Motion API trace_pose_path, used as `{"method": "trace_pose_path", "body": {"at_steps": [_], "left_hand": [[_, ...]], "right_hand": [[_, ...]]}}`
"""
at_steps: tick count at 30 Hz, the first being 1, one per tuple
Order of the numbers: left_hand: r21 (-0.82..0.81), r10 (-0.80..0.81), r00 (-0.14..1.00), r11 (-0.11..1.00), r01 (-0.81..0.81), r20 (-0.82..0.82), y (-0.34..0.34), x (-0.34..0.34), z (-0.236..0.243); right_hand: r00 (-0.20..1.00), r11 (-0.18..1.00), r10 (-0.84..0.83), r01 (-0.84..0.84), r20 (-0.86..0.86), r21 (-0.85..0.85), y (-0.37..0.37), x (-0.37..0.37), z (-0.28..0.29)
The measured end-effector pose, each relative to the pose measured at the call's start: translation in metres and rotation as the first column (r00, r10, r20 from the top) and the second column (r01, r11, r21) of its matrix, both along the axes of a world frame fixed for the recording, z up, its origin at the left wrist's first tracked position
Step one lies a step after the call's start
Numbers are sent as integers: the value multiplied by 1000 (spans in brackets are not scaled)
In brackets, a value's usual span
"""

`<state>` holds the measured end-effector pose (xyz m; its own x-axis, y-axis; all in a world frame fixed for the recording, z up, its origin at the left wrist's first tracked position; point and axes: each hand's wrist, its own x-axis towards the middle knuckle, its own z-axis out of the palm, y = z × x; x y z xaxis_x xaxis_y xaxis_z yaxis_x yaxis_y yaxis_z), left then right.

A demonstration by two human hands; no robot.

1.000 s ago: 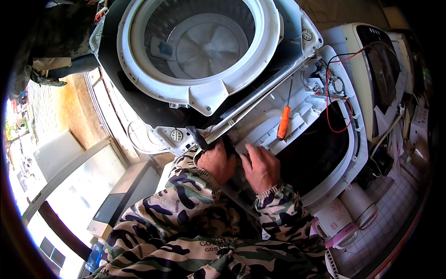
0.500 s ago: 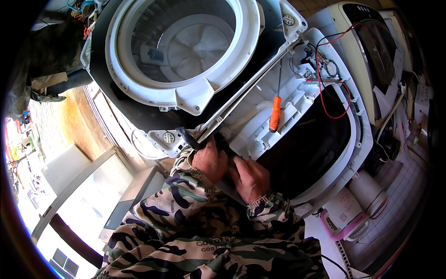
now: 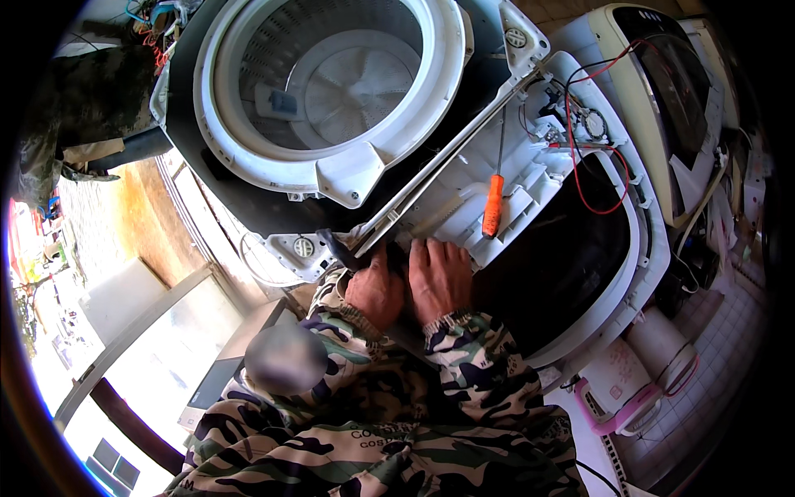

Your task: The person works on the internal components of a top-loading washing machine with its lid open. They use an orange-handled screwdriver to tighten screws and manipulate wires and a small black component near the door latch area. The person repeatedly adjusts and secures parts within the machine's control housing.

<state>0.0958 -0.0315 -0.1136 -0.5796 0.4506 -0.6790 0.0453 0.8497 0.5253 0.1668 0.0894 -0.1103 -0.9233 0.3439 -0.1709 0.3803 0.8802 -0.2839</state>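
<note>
**Both hands at the near left corner of the cover**

The white cover [image 3: 468, 186] lies slantwise just beside the tub [image 3: 352, 174]. I have both hands at the near left corner of the cover. My left hand [image 3: 374, 291] is bent almost to a fist, next to the black hose [image 3: 338, 248]; what it holds, I cannot tell. My right hand [image 3: 440, 282] is back up, fingers close together and a little curled at the cover's edge; its thumb is hidden, so I cannot say if it grips.

To work well here, I think one hand should steady the corner and the other should feel gently, because the dark gap hides what is inside. The driver [image 3: 493, 207] seems loose upon the cover, so I would not tilt it. I would also spare the wires [image 3: 602, 214] at the cover's far right. The rail [image 3: 439, 171] along its left edge may scratch. The most open room is over the cover's dark opening [image 3: 555, 248].
</note>
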Motion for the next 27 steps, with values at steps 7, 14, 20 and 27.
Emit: {"method": "trace_pose_path", "body": {"at_steps": [7, 14, 20, 27], "left_hand": [[117, 109, 994, 987, -107, -10, -7, 2, 14], [290, 195, 981, 939, -185, -5, -15, 16, 31], [294, 222, 965, 921, -254, 139, -16, 12, 34], [319, 264, 939, 890, -325, 221, -10, 4, 17]], "right_hand": [[990, 987, -10, -12, -139, -161, 1, -6, -8], [951, 960, -113, 30, -287, -279, 5, 8, -5], [963, 965, -88, 19, -255, -263, 3, 4, -8], [981, 985, 62, -90, -184, -146, 6, -6, -10]]}}
